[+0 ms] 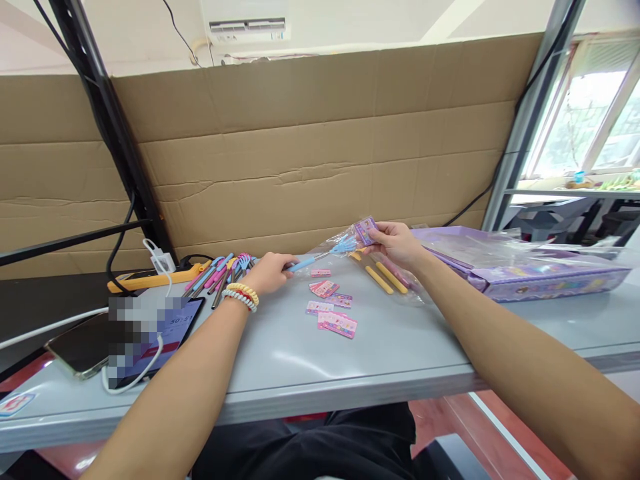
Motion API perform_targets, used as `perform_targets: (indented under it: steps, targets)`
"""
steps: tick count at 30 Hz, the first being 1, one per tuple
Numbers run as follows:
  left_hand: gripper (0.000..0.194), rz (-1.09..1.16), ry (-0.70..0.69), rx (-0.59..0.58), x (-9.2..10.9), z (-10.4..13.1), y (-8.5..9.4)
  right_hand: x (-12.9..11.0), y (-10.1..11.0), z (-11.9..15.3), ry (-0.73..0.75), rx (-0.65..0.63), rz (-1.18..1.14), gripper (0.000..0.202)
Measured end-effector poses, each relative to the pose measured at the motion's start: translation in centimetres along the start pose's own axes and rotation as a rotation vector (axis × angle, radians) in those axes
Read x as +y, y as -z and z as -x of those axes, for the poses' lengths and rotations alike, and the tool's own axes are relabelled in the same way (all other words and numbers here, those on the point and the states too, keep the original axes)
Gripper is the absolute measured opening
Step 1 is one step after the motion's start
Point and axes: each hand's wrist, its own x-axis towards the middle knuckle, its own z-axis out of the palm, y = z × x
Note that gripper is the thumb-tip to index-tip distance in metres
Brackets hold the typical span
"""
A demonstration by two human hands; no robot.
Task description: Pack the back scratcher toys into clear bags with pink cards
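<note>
The left hand (pixel 270 273) had its fingers closed around the handle end of a blue stick (pixel 303 263), holding it aslant above the middle of the worktop (pixel 290 380), toward the rear edge. The right hand (pixel 397 243) had thumb and fingers pinching a purple card (pixel 366 231) and clear film (pixel 333 241) beside the stick's pronged head; whether the film fully wrapped that head could not be told. Good handling here seemed to call for a light pinch on the film, the stick kept in line with it, and the prongs held clear of any fold that they might snag or tear. A steady left grip, low on the handle, would keep the head from twisting, and the card was best held flat so that it did not crease. As for writing, the purple card's print was too small to read, as was that on the small cards (pixel 338 325) between the hands and the worktop's front edge. The purple box (pixel 555 283) near the right end bore a printed pattern without legible words. A tablet (pixel 186 323) by the front edge at left showed "50:51"; the sticker (pixel 17 405) at the near left corner was illegible.
</note>
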Motion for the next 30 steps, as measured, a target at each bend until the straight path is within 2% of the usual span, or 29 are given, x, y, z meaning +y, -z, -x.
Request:
perform_targets:
  steps: [5, 10, 14, 18, 22, 25, 27, 30]
  targets:
    - [0.033, -0.02, -0.01, 0.003, 0.1, -0.1, 0.0, -0.5, -0.3, 0.4, 0.033, 0.05, 0.046, 0.034]
    - [0.031, -0.024, -0.014, 0.006, 0.3, 0.0, 0.1, -1.1, -0.7, 0.9, -0.018, 0.117, 0.087, 0.033]
    - [0.031, -0.016, -0.017, 0.002, 0.3, 0.0, 0.0, -1.1, -0.7, 0.9, -0.015, 0.094, 0.13, 0.034]
    - [0.031, 0.001, -0.021, 0.003, 0.3, -0.1, -0.1, -0.7, -0.7, 0.6, -0.023, 0.057, 0.043, 0.047]
    - [0.029, 0.026, -0.022, 0.025, 0.4, -0.2, 0.0, -0.6, -0.7, 0.2, -0.066, 0.128, -0.023, 0.055]
    - [0.026, 0.18, 0.024, 0.084, 0.6, -0.3, 0.1, -0.8, -0.7, -0.1, -0.074, 0.244, -0.054, 0.052]
    - [0.024, 0.402, 0.073, 0.112, 1.1, -0.4, 0.0, -0.8, -0.8, -0.1, -0.073, 0.298, -0.017, 0.049]
    - [0.021, 0.768, 0.146, 0.097, 2.2, -0.4, -0.4, -0.5, -1.4, 0.3, -0.04, 0.246, 0.195, 0.044]
